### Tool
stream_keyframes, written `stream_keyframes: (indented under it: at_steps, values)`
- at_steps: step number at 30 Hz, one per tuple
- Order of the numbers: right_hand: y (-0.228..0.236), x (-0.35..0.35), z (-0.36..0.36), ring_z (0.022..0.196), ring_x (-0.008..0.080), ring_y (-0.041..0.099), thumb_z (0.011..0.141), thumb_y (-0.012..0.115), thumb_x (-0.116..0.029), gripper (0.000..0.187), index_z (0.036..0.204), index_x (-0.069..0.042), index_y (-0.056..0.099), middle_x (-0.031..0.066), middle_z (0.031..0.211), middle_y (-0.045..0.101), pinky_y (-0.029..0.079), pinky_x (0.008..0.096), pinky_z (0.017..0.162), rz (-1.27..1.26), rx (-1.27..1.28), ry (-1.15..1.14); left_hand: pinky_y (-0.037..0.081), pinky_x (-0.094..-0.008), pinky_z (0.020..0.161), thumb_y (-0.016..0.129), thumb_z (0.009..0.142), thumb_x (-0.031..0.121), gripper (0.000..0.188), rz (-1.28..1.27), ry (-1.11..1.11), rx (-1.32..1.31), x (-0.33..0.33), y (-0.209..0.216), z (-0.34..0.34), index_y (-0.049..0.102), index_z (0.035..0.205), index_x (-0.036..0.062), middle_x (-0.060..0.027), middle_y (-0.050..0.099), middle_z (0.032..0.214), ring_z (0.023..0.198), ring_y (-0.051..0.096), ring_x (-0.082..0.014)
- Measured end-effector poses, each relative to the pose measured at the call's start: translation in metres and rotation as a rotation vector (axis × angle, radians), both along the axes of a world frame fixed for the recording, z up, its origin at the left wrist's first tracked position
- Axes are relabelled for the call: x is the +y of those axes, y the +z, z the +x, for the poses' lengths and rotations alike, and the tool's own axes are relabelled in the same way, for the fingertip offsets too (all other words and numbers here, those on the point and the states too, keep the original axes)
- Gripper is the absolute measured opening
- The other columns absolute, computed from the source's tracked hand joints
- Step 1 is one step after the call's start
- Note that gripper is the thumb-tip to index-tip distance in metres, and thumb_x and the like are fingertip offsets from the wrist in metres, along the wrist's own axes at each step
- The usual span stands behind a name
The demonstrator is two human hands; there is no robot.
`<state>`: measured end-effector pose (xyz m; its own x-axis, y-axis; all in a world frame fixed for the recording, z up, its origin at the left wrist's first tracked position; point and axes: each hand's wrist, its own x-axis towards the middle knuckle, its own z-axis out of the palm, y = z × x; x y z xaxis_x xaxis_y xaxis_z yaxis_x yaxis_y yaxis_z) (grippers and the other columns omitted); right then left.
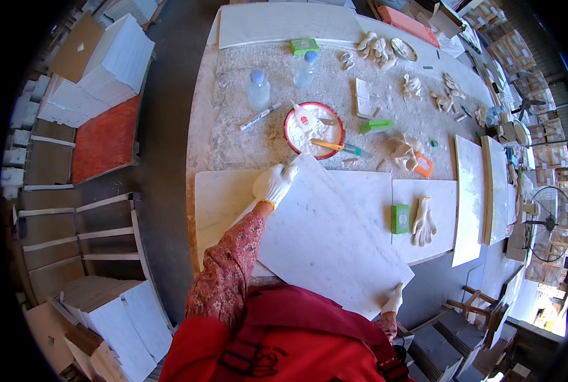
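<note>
A white marble slab with faint grey veins lies at a slant before me, its near end overhanging the table's front edge. At its far left corner my left hand, in a white knit glove, is closed on the edge. My right hand, also gloved, grips the near right corner, with its fingers partly hidden. Beneath the slanted slab lies another marble slab, mostly covered. Just beyond the held corner stands a red-rimmed bowl of white paste, with a white bottle and an orange-handled tool in it.
A green block and a loose glove lie on the right slab. Two blue-capped bottles, a marker and crumpled gloves sit farther back. Stacked boxes stand left; a fan is at right.
</note>
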<state>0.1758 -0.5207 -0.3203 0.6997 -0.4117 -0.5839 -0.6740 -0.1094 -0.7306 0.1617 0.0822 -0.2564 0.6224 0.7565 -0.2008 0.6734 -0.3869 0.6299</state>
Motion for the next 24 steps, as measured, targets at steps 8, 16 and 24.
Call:
stream_keyframes:
  at_steps: [8,16,24]
  values:
    - [0.057,0.034,0.018,0.097,0.0173,0.05,0.095,0.058,-0.059,0.062,0.11,0.001,0.067,0.0026,0.105,0.06,0.043,0.0374,0.09,-0.029,-0.162,-0.051,0.041,-0.0455,0.054,0.062,0.09,0.052,0.055,-0.175,-0.067,-0.282,0.017,0.043,0.038,0.065,0.073,-0.0006,-0.0176,0.06,0.063,0.057,0.056,-0.0276]
    - [0.046,0.024,0.038,0.106,0.0211,0.054,0.094,0.06,-0.058,0.066,0.129,-0.001,0.061,0.0047,0.118,0.061,0.044,0.0387,0.095,0.082,-0.07,-0.137,0.042,-0.0405,0.059,0.063,0.093,0.046,0.05,-0.218,0.028,-0.136,0.008,0.01,0.006,0.068,0.082,-0.0033,-0.0098,0.066,0.069,0.063,0.054,-0.0149]
    - [0.016,0.022,0.022,0.133,0.0274,0.041,0.096,0.048,-0.065,0.08,0.15,-0.007,0.042,0.0074,0.149,0.046,0.026,0.0425,0.116,0.35,-0.156,-0.107,0.045,-0.0384,0.061,0.067,0.091,0.045,0.048,-0.219,0.184,-0.352,-0.049,0.099,-0.086,0.067,0.083,-0.0021,-0.013,0.061,0.066,0.062,0.054,-0.018]
